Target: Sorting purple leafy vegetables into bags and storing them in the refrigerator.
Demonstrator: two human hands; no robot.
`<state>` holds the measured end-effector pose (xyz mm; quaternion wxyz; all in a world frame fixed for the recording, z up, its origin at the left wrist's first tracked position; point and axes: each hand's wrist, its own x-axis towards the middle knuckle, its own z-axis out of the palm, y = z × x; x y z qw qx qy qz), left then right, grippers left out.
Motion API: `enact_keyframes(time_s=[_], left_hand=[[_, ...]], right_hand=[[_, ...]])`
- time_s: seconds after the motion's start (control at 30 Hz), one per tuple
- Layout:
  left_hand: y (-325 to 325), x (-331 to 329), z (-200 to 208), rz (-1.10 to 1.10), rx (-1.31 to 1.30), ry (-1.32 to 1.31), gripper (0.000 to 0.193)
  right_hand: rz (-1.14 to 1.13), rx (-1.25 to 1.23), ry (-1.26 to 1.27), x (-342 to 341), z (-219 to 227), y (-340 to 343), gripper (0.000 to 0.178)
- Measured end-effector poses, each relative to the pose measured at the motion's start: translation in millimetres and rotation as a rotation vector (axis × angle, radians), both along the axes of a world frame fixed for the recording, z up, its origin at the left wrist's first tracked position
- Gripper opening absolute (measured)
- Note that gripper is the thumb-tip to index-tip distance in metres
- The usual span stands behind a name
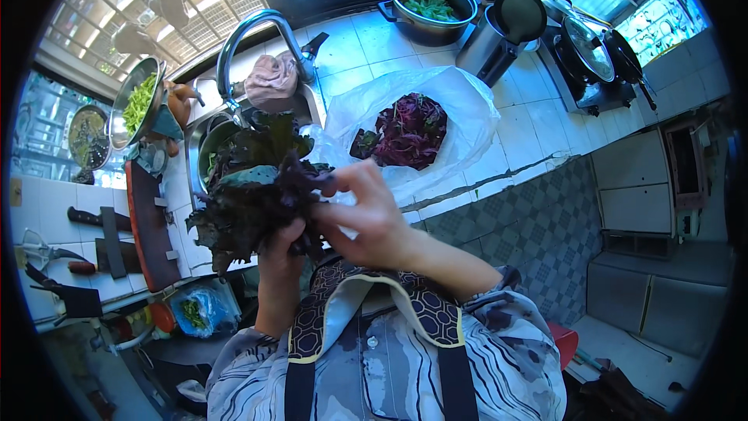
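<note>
Holding a dark purple-green leafy bunch [249, 195] in front of the body, at the near side of the sink [317, 113], with both hands engaged. Clamping the bunch from below with the left hand [284, 248], pressing the thumb against the leaves. Working at the right side of the bunch with the right hand [366, 218], apparently pinching a leaf between thumb and bent fingers, exact contact being hard to tell among the dark foliage. Facing, on the tiled counter [514, 125] right of the sink, an open translucent plastic bag [471, 105] containing purple-red leaf pieces [417, 132]. Having a chrome tap [226, 70] and a pink cloth [270, 79] beyond the bunch. Facing, farther back, a pot [436, 33] containing cut greens [428, 6]. Having, to the left, a steel bowl [145, 72] containing light green pieces [139, 107], a reddish-brown board [146, 226] and a dark-handled knife [86, 217]. Wearing a grey patterned shirt [502, 335] under dark straps [428, 304], showing printed, yellow-edged hexagons as the clearest marking in view.
</note>
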<state>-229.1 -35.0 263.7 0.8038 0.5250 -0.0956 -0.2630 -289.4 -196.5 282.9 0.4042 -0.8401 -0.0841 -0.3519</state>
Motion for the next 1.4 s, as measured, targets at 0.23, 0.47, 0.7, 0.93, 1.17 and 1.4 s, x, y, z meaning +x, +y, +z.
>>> enact_keyframes(time_s=[0.23,0.47,0.7,0.93,1.17,1.4], left_hand=[[14,5,-10,0.104,0.094,-0.031,0.042],[23,5,-10,0.169,-0.025,0.045,0.041],[28,6,-8,0.180,-0.047,0.123,0.041],[23,8,0,0.188,-0.006,0.004,0.040],[26,12,-6,0.176,-0.006,0.025,0.040],[30,9,-8,0.205,0.090,-0.104,0.043]], right_hand=[[-0.559,-0.247,1.142,57,-109,-121,0.067],[-0.713,-0.629,1.034,66,-189,-154,0.015],[-0.681,-0.489,0.761,60,-75,-201,0.021],[-0.701,-0.440,0.800,64,-22,-195,0.028],[-0.180,-0.349,1.151,57,-86,-191,0.064],[-0.626,-0.320,1.527,88,-195,-211,0.092]])
